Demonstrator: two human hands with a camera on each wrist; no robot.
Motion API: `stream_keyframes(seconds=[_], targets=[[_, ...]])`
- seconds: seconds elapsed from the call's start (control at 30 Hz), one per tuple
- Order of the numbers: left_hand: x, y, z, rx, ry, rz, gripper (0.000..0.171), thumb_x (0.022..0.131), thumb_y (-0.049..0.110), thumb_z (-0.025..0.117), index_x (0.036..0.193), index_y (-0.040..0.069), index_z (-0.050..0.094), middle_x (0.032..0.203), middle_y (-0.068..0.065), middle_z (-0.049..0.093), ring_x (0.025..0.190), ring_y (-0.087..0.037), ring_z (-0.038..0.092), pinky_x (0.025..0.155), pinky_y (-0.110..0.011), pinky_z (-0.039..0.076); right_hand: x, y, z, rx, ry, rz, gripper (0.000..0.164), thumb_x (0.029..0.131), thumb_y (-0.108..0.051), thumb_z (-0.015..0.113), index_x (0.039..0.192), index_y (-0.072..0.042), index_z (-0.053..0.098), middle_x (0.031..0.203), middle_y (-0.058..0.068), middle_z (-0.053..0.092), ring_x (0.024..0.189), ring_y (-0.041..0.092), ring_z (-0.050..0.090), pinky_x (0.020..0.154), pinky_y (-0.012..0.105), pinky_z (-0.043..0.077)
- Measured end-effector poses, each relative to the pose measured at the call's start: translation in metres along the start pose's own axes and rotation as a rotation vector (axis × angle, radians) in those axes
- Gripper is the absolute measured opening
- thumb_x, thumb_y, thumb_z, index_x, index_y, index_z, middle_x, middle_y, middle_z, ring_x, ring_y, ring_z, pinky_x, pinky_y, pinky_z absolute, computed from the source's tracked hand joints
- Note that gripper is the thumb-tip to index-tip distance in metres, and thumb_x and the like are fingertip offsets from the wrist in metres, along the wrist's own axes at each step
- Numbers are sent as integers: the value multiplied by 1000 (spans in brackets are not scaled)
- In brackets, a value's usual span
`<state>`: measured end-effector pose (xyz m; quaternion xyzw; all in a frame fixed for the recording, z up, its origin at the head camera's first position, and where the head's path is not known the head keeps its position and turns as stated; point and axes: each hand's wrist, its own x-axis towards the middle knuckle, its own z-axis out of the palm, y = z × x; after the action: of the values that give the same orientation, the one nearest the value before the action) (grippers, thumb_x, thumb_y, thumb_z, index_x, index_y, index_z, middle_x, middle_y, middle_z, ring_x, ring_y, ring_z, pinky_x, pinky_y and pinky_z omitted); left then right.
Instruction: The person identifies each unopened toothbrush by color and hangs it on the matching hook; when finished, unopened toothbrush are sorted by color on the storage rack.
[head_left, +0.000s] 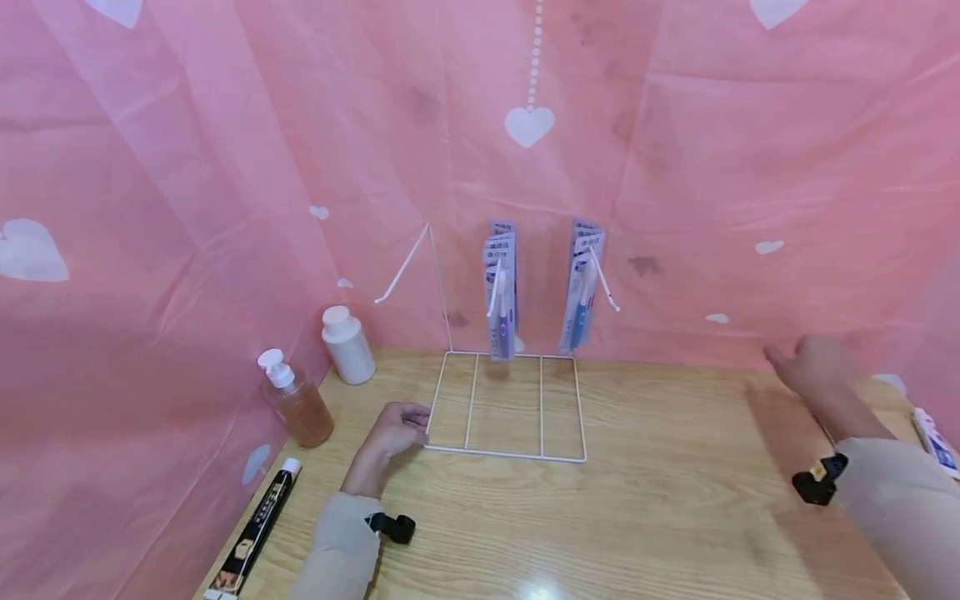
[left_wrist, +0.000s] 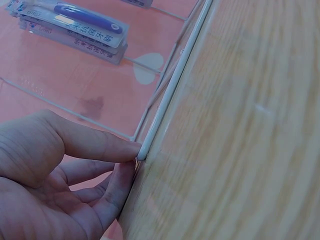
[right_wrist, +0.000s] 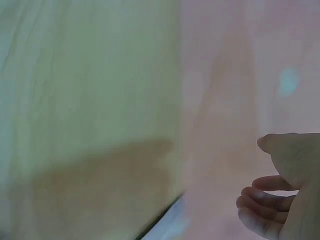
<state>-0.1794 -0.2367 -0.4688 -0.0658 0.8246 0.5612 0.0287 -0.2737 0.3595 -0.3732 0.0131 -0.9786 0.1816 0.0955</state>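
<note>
A white wire rack stands on the wooden table, its hooks rising at the back. My left hand holds the front left corner of its base; in the left wrist view, thumb and fingers pinch the white wire there. Packaged toothbrushes with a purple one in front hang on the middle hook. More toothbrush packs, a blue one foremost, hang on the right hook, while the left hook is bare. Over the table's back right, my right hand is raised with loosely bent fingers, holding nothing.
Along the left edge stand a white bottle, an amber pump bottle and a black toothpaste tube lying flat. A white tube lies at the far right. Pink heart-patterned cloth hangs behind the table.
</note>
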Motion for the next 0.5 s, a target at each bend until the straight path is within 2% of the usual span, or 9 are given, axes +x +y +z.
stream_keyframes(seconds=[0.03,0.1,0.2,0.27,0.4,0.5], targets=[[0,0,0,1,2,4,47,65,-20,69,111,-12,67,91,-13,64,82,-22,61,75,-31,53,-3,13,2,-9,-21,30,53,99,-39,49,56,-11,34,51,-3,29,42,17,32,41,32,29],[-1,0,0,2,6,0,46,65,-20,69,110,-12,67,91,-13,64,82,-22,61,75,-31,53,-10,36,3,-60,-59,82,54,100,-41,45,55,-12,36,51,-1,34,45,20,38,42,34,32],[-2,0,1,14,4,-1,46,65,-19,69,111,-10,67,92,-12,64,83,-22,60,77,-32,53,-15,61,1,-126,-99,146,53,99,-41,43,56,-9,41,55,6,41,52,27,46,45,37,36],[-3,1,1,21,2,-5,46,66,-19,69,111,-10,67,92,-12,64,84,-22,60,77,-32,52,-14,73,0,-157,-110,137,52,98,-39,45,61,-2,45,60,14,47,58,35,50,49,43,41],[-4,2,1,31,5,6,47,65,-19,69,111,-10,67,92,-13,64,84,-22,60,76,-32,52,-9,88,6,-159,-112,85,51,96,-33,49,90,18,50,84,37,55,75,54,53,61,57,45],[-3,2,1,35,8,11,47,65,-19,69,111,-10,67,92,-13,64,84,-23,60,75,-31,51,-6,97,15,-148,-123,69,55,96,-30,50,110,23,45,102,44,54,86,61,51,68,63,45]])
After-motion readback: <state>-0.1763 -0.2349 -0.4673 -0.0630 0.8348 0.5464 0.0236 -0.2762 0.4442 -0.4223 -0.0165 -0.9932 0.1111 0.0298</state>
